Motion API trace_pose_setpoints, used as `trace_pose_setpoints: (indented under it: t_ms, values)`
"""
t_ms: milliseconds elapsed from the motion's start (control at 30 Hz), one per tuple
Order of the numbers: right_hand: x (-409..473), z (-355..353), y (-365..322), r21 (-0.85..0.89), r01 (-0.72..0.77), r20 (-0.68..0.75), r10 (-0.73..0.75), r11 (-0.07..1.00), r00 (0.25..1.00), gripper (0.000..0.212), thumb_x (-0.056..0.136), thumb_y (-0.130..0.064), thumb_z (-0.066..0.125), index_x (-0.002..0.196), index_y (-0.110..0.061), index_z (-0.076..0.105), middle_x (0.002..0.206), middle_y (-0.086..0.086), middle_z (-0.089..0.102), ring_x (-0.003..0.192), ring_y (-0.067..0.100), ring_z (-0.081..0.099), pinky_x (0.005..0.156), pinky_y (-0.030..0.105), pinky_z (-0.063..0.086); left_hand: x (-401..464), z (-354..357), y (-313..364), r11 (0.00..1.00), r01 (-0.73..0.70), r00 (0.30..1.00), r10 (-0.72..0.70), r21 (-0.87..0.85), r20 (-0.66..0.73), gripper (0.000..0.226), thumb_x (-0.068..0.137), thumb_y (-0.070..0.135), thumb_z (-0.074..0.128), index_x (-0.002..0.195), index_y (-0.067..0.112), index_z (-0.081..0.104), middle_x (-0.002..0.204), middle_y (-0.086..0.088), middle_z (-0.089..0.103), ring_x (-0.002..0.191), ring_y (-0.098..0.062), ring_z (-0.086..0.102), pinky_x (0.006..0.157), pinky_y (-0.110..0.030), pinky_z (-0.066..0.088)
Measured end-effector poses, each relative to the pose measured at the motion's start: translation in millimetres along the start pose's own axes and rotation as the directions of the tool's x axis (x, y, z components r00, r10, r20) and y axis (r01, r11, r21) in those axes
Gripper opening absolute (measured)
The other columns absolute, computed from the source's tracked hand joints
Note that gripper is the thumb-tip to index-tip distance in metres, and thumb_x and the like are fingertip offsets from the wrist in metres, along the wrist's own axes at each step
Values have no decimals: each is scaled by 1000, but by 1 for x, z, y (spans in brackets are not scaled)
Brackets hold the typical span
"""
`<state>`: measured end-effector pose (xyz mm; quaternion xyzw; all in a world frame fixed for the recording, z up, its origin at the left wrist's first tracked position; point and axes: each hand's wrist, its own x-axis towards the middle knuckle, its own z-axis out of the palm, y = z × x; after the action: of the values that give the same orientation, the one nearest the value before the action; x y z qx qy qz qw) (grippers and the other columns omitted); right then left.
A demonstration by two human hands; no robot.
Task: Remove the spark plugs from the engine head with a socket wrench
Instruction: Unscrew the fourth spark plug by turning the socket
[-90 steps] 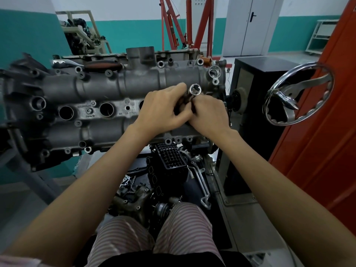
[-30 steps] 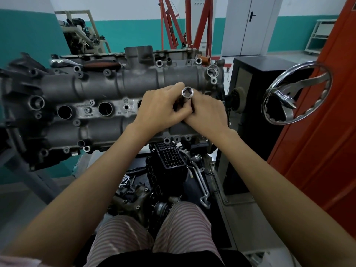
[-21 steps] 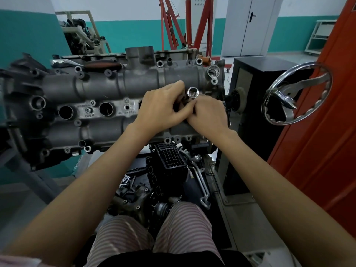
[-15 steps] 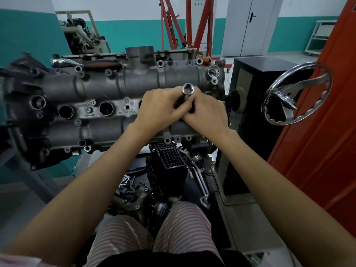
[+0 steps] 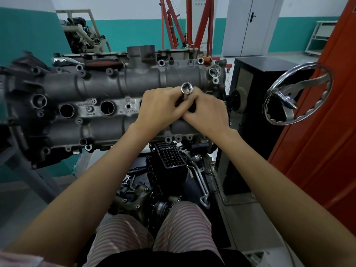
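Observation:
A grey engine head [image 5: 107,85] lies across the stand in front of me, with two open round spark plug wells [image 5: 67,110] on its left half. Over the right half, my left hand [image 5: 159,106] and my right hand [image 5: 207,112] meet, fingers curled round a shiny socket tool [image 5: 186,89]. Its open hollow end points up at me above the fingers. The lower part of the tool and the well under it are hidden by both hands. No spark plug shows.
A chrome handwheel [image 5: 296,95] juts out at the right beside an orange panel [image 5: 327,122]. A black cabinet [image 5: 256,78] stands behind the head's right end. Loose engine parts and a black grille [image 5: 169,157] lie below, by my knees. A red hoist [image 5: 192,24] stands behind.
The socket's open end has rocked slightly left and right between my fingers over the last seconds. Both hands stay together at the same spot on the head.

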<state>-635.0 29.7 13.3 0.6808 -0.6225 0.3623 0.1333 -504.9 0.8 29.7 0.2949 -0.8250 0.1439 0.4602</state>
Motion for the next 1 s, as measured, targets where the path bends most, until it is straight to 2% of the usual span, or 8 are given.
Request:
trace_pose_setpoints:
  t_ms: [133,233,333,500,667,767,900,1000]
  values:
    - [-1,-2,-1,29,-10,0,10,1000,1000,25,79,-42,47,74,-21,60,79,3,66,71,22,58,54,27,27,-1,-3,1,999,-10,1000,9,-44,-12,45,85,42,51,60,6,58,52,-4,55,49,-24,53,44,-32,36]
    - [-2,-6,-4,22,2,27,-3,1000,1000,23,75,-36,38,55,-27,31,65,2,55,59,19,43,46,26,17,-1,-4,3,999,-32,999,33,-41,29,33,80,38,45,73,6,52,65,-3,56,55,-26,53,45,-32,35]
    - [-1,-4,-5,-8,-1,45,2,1000,999,21,79,-32,44,62,-27,34,65,-3,47,62,21,48,46,26,18,0,-2,4,999,-46,998,46,0,41,27,79,34,46,76,8,54,67,-3,59,55,-30,56,46,-29,33]
    - [-1,-1,-2,-23,-20,-1,20,1000,1000,26,78,-40,53,85,-15,57,78,2,64,71,22,58,55,28,29,-1,-2,0,998,8,1000,-8,-64,-5,41,86,33,61,53,14,46,44,-6,50,43,-30,51,43,-29,35]
    - [-3,-6,-4,8,-1,5,1,1000,1000,22,77,-40,38,68,-21,45,75,7,63,70,27,58,55,27,25,0,-4,4,997,-3,998,8,-73,64,32,81,40,43,73,9,44,62,5,44,55,-25,51,46,-32,34]
    - [-3,-5,-4,-34,7,13,-7,999,1000,22,81,-33,44,72,-16,55,76,7,64,72,28,58,54,28,20,0,-3,2,999,-18,998,21,-45,64,24,78,36,43,71,13,41,63,0,50,56,-27,51,48,-28,27]
    - [-2,-3,-4,-12,-8,-12,8,1000,1000,25,79,-38,54,82,-16,65,79,6,66,74,26,60,57,26,26,-1,0,0,1000,12,999,-13,13,30,50,87,45,49,58,6,59,49,-8,56,47,-28,54,45,-30,34]
    - [-3,-2,-4,-1,-7,-25,7,1000,1000,29,78,-43,51,78,-17,63,77,6,66,72,25,60,54,26,26,-1,-2,-1,1000,12,1000,-12,-19,14,53,87,51,47,62,6,60,51,-4,57,50,-24,54,45,-34,39]
